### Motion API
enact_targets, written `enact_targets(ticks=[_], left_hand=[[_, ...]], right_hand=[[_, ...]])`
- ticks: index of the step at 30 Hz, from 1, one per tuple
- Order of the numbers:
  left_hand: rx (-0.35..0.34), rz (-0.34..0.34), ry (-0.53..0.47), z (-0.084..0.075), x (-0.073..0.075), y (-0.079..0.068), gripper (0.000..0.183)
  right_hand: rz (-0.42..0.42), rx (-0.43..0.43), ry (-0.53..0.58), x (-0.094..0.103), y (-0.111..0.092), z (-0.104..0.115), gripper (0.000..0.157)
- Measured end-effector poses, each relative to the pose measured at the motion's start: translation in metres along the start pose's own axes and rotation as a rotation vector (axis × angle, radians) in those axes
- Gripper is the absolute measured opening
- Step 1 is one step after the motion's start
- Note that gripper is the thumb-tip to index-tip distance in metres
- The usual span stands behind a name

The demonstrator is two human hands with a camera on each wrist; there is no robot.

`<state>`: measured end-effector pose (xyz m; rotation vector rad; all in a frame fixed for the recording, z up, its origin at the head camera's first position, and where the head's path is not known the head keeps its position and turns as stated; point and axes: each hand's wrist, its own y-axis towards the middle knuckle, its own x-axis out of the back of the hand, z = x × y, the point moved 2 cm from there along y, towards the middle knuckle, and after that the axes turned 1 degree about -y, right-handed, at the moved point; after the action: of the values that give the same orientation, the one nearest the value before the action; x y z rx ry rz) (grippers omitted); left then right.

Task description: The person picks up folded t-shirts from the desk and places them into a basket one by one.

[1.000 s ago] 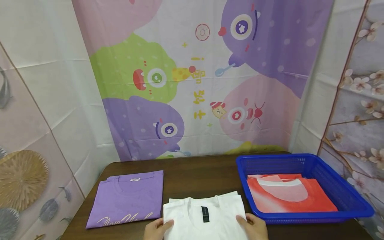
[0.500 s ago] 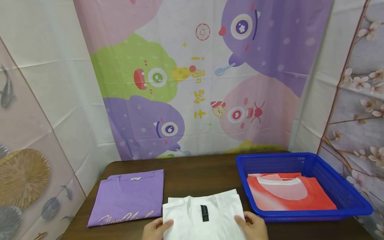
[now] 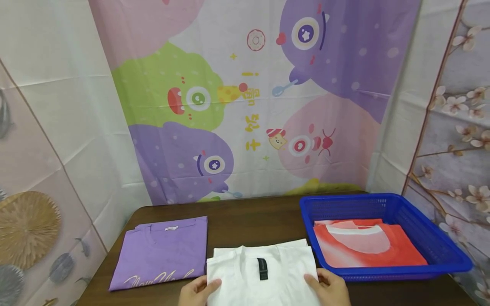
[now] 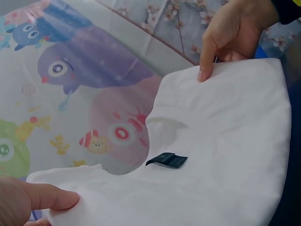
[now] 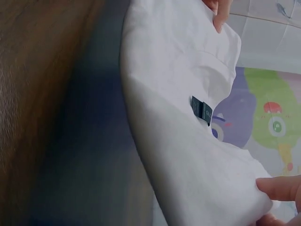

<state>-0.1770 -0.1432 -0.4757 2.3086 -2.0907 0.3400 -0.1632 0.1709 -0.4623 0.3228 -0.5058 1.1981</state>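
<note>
A folded white T-shirt with a black neck label is held up at the front of the head view, its collar toward the back. My left hand pinches its left side, thumb on top and fingers underneath. On the opposite side my right hand grips the fabric the same way. In the left wrist view the shirt spans between my left hand and my right hand. The right wrist view shows the shirt apart from the table, with the right thumb on its edge.
A folded purple T-shirt lies on the brown table at left. The blue plastic basket at right holds a folded red-and-white shirt. A cartoon-printed cloth hangs behind, with patterned cloths at both sides.
My right hand has moved slightly right, and the white T-shirt's right edge has shifted with it, nearer the basket. Both hands keep their hold. The head view has turned a little.
</note>
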Motion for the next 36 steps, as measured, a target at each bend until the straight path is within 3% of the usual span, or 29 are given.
enact_targets(ticks=[10, 19, 24, 29, 36], left_hand=[[-0.003, 0.024, -0.035, -0.011, -0.004, -0.002, 0.051], [-0.036, 0.025, 0.062, -0.033, -0.009, 0.0, 0.047], [-0.059, 0.006, 0.091, -0.046, -0.012, -0.001, 0.043], [-0.101, 0.001, 0.067, -0.057, -0.018, -0.001, 0.037], [-0.107, 0.064, -0.051, -0.072, -0.034, 0.002, 0.038]], right_hand=[[0.044, -0.036, -0.028, 0.017, 0.004, 0.01, 0.041], [0.015, 0.022, -0.002, 0.034, 0.004, 0.02, 0.034], [0.02, -0.001, 0.059, 0.041, 0.006, 0.029, 0.029], [0.023, -0.041, 0.145, 0.046, 0.01, 0.034, 0.031], [0.03, -0.051, 0.145, 0.061, 0.018, 0.034, 0.042]])
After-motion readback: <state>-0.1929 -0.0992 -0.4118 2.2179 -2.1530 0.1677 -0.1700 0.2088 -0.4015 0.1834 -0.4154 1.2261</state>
